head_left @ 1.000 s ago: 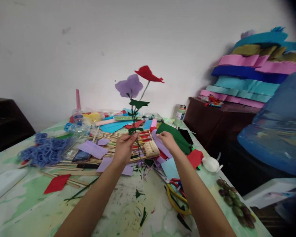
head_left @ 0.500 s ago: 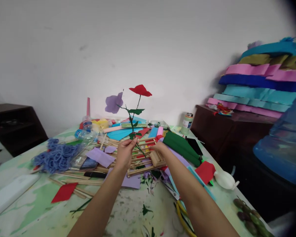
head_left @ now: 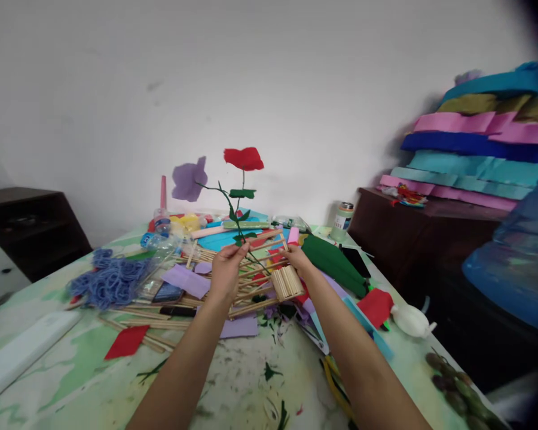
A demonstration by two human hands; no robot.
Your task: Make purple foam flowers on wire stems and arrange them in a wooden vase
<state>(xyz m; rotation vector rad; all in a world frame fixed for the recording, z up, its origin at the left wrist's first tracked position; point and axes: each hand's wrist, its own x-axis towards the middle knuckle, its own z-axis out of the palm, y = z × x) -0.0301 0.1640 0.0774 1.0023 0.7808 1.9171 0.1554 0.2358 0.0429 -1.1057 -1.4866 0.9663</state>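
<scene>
My left hand pinches the green stems of two paper flowers, one purple and one red. The flowers stand up above the fingers, and dark green paper leaves sit along the stems. My right hand is closed on the upper right part of a wooden stick frame, tilted over the table. A small box of short sticks is on the frame's right side. The lower stem ends reach across the frame toward this box; whether they enter it cannot be made out.
Blue yarn, purple paper and loose sticks lie to the left. Rolled green paper, a phone, scissors and grapes are on the right. A jar stands near the wall.
The flowers have shifted left and a little up, turning slightly. The stick frame has tilted in my right hand, so the small stick box shows its slatted side more.
</scene>
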